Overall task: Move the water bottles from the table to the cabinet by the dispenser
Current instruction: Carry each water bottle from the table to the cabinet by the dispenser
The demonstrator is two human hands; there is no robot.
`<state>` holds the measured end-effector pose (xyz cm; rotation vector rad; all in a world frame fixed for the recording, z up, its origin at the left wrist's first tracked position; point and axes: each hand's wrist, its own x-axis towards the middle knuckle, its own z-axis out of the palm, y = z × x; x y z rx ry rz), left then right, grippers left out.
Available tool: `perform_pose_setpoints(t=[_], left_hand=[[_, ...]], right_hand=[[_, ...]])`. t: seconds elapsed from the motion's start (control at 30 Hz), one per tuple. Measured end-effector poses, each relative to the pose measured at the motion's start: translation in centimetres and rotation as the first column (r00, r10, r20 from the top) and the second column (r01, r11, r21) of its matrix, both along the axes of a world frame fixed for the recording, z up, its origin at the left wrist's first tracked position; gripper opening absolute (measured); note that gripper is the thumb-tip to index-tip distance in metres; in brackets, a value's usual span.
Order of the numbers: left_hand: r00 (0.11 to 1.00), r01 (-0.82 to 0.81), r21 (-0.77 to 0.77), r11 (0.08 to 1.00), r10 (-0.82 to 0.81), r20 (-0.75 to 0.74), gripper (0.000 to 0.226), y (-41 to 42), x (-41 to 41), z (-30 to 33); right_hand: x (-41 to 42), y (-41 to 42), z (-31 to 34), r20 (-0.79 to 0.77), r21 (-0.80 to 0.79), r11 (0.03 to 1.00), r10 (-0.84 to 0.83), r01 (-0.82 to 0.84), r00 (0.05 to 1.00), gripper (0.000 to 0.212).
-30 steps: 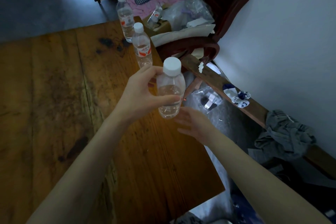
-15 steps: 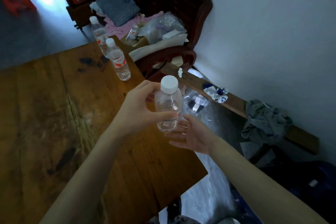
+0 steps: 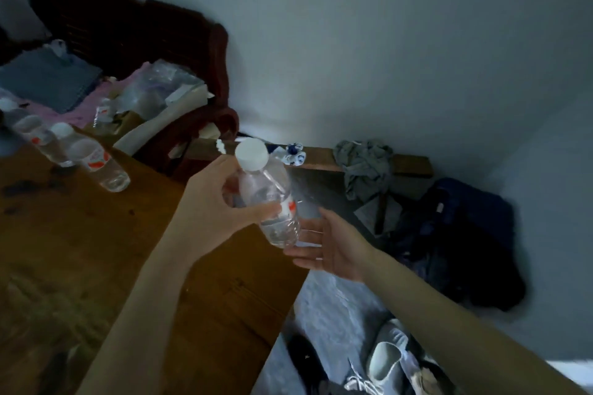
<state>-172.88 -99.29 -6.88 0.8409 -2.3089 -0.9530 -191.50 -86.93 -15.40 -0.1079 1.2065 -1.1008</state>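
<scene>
Water bottle (image 3: 271, 202), clear plastic with white cap (image 3: 252, 154) and a red-and-white label, is held above the table's right edge, tilted with cap toward upper left. Left hand (image 3: 215, 208) grips it: thumb across the front of the body, fingers curled behind near the neck. Right hand (image 3: 324, 247) sits just below and to the right of the bottle's base, palm turned up, fingers extended and relaxed; fingertips appear to reach the base, but actual contact cannot be confirmed. It holds nothing.

Wooden table (image 3: 96, 250), dark stained brown, fills the lower left. 2 more water bottles stand on its far left part: nearer bottle (image 3: 96, 160) with red label, and farther bottle (image 3: 29, 128) close behind it, both motion-blurred.

Beyond the table: dark wooden chair (image 3: 179, 42) against the wall, its seat piled with a folded grey-blue cloth (image 3: 48, 80), pink fabric (image 3: 80, 112), clear plastic bags (image 3: 154, 86) and 1 small bottle (image 3: 102, 114) lying among them.

Along the wall to the right: low wooden bench (image 3: 321, 163) carrying a blue-and-white item (image 3: 293, 154), too blurred to identify, and a crumpled grey garment (image 3: 365, 167). Dark blue bundle (image 3: 465, 240) lies on the floor beside it. Pale shoe (image 3: 385, 362) at lower frame edge.
</scene>
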Motion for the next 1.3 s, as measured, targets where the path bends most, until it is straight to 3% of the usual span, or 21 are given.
perform_pose_setpoints(t=[0.2, 0.33, 0.6, 0.8, 0.97, 1.07, 1.17, 1.3], left_hand=[[0.985, 0.170, 0.017, 0.985, -0.170, 0.015, 0.083, 3.0, 1.4, -1.5], [0.957, 0.288, 0.027, 0.957, -0.289, 0.023, 0.068, 6.2, -0.5, -0.8], [0.791, 0.611, 0.063, 0.789, -0.609, -0.057, 0.064, 16.3, -8.9, 1.8], [0.571, 0.820, 0.071, 0.568, -0.819, -0.051, 0.066, 28.8, -14.1, 3.1], [0.329, 0.937, 0.123, 0.326, -0.944, 0.001, 0.065, 41.7, -15.7, 3.0], [0.190, 0.968, 0.153, 0.197, -0.980, 0.062, 0.069, 48.9, -15.7, 3.3], [0.071, 0.986, 0.151, 0.076, -0.997, 0.039, 0.062, 55.2, -15.2, 3.6], [-0.110, 0.985, 0.134, -0.106, -0.994, 0.021, 0.071, 63.9, -13.1, 4.0]], right_hand=[[3.8, 6.4, -0.7, 0.033, 0.039, 0.980, -0.199, 0.197, 0.980, 0.061], [5.9, 10.4, -0.6, 0.040, 0.051, 0.952, -0.303, 0.300, 0.952, 0.062], [2.8, 23.2, 1.3, 0.002, 0.024, 0.779, -0.627, 0.626, 0.779, 0.064], [3.0, 36.2, 2.3, -0.008, 0.030, 0.589, -0.808, 0.808, 0.589, 0.069], [6.9, 48.8, 1.5, -0.004, 0.032, 0.336, -0.942, 0.941, 0.337, 0.065], [10.1, 55.6, 1.4, -0.013, 0.034, 0.192, -0.981, 0.981, 0.193, 0.057], [13.6, 61.5, 1.8, -0.009, 0.015, 0.077, -0.997, 0.997, 0.078, 0.058], [18.6, 67.7, 2.7, -0.018, 0.024, -0.114, -0.993, 0.993, -0.114, 0.062]])
